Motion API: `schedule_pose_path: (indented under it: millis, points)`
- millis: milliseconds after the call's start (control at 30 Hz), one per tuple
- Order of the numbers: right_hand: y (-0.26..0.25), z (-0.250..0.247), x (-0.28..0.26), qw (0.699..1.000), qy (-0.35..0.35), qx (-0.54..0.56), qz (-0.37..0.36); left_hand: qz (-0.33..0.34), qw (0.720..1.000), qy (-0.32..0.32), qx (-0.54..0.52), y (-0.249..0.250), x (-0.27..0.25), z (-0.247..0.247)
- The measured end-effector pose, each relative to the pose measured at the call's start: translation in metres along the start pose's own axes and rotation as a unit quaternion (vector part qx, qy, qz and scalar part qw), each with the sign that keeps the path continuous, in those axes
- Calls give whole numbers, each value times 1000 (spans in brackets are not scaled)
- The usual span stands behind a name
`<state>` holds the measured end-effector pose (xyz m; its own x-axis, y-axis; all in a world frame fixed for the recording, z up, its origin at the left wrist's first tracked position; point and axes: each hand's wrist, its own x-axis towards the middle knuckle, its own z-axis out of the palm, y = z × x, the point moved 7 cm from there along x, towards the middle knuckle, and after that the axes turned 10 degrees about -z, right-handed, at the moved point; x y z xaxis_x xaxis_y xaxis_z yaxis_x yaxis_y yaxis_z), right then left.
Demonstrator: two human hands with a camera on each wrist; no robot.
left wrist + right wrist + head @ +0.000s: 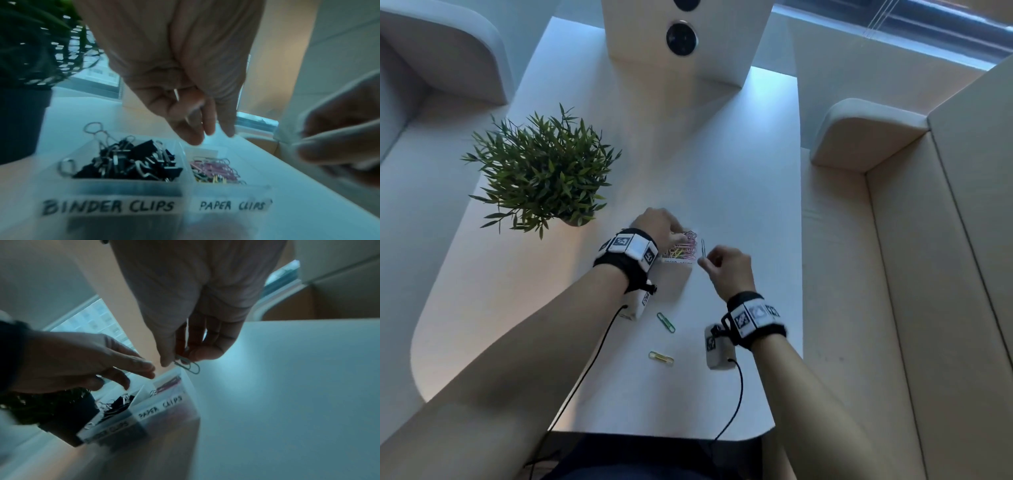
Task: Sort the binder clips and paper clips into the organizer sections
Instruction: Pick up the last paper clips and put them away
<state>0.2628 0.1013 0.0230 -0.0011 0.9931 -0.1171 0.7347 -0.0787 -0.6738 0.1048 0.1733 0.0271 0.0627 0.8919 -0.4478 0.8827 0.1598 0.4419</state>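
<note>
Your right hand (197, 337) pinches a thin blue-green paper clip (188, 365) just beside the organizer (185, 191) — light, springy, slippery, so hold its flat sides. Your left hand (180, 81) hangs loose above, holding nothing.

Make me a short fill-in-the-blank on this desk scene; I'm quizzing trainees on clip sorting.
1. The right hand pinches a ____ clip.
2. The black clips lie in the section labelled ____ CLIPS.
3. On the table, ____ paper clips lie loose, one green, one yellow.
4. The left hand hovers above the ____.

Missing: paper; BINDER; two; organizer
</note>
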Motion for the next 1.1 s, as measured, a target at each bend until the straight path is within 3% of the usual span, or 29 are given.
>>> schedule_pose_path:
  millis: [100,167,267,333,367,467,600,667,833,1100]
  points:
    - [-15,11,35,998,-44,-37,-12,7,997,78,-17,-12,-25,-15]
    - [-24,25,49,993,-82,-84,-27,31,996,79,6,-21,-54,-2]
    - [-38,37,56,980,-104,-163,-52,79,989,-50,116,-37,-107,63]
    - [-44,31,50,978,-65,-189,-67,98,972,-133,165,-55,-136,111]
    - [-45,26,42,979,-34,-188,-74,117,967,-138,181,-62,-145,128]
    - [-37,32,1,987,-18,-135,-87,158,951,-113,239,-75,-157,148]
    - [-17,91,-63,969,-178,-151,-81,208,943,-52,256,-82,-158,150]
    - [-12,107,-75,966,-172,-171,-89,221,942,-16,250,-78,-162,145]
    - [3,108,-78,976,-133,-172,-34,238,930,-27,279,-83,-172,147]
    - [14,99,-81,977,-154,-150,-4,252,920,-29,299,-86,-162,145]
